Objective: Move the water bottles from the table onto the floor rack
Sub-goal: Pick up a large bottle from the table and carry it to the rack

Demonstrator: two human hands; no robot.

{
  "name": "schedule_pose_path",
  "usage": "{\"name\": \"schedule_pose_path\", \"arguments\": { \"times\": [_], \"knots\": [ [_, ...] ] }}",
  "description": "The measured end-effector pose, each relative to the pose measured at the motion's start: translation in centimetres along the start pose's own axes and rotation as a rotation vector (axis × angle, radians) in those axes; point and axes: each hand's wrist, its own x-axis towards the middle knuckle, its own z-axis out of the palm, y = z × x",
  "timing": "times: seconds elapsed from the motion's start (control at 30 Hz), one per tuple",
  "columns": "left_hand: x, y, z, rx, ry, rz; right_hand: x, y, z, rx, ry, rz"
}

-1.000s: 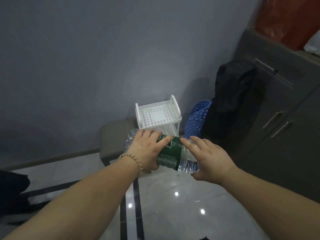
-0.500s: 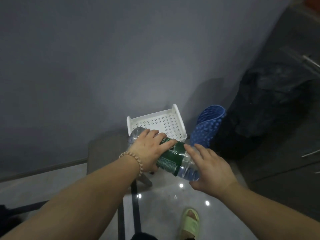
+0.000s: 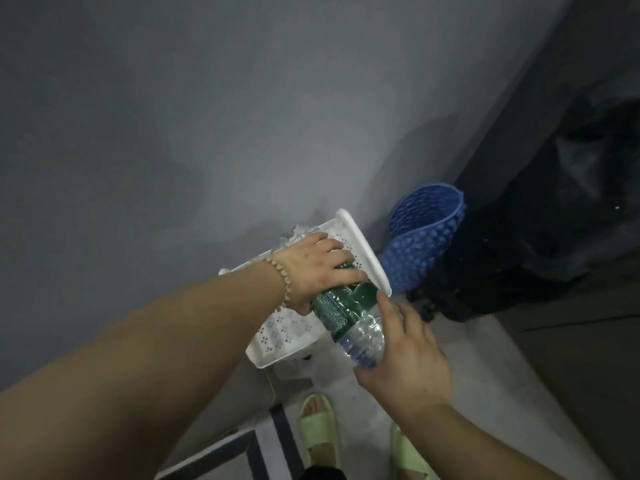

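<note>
A head-worn camera looks down at a dim corner where a grey wall (image 3: 207,116) fills the upper left and centre of the frame. From the lower left, a bare forearm reaches diagonally toward the middle, with a beaded bracelet (image 3: 280,277) at the wrist. The left hand (image 3: 317,268) is closed over the upper part of a clear plastic water bottle (image 3: 349,318) with a green label, fingers wrapped across it. The bottle lies tilted, its upper end toward the wall and its base toward the lower right. Beneath it, in the centre of the frame, sits a white perforated floor rack (image 3: 363,251); the bottle is over the top tray, though whether it already rests on the tray or is just above it cannot be told. To the right of centre, the right hand (image 3: 401,351) cups the bottle's base, its fingers curled loosely around it. At the bottom centre, two light green slippers (image 3: 320,431) stand on the pale tiled floor (image 3: 485,393). Right of the rack a blue studded basket (image 3: 420,244) leans against a dark bag (image 3: 536,237) at the right edge.

This bottle appears to be at the point of being set down, with release yet to come. No other bottle shows clearly on the rack, and the table is out of view, so how many remain cannot be judged
</note>
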Motion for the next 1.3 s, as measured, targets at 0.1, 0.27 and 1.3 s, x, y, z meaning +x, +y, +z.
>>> {"name": "schedule_pose_path", "arguments": {
  "times": [0.1, 0.27, 1.3],
  "knots": [
    [1.6, -2.4, 1.9, -0.022, 0.042, 0.059, 2.1, -1.0, 1.3, -0.010, 0.022, 0.071],
    [3.9, -4.6, 5.2, -0.052, 0.080, 0.108, 4.5, -1.5, 3.6, -0.020, 0.032, 0.146],
    [2.7, -3.4, 6.0, -0.080, -0.045, -0.328, 6.1, -1.6, 4.0, -0.035, -0.043, 0.087]
  ]
}}
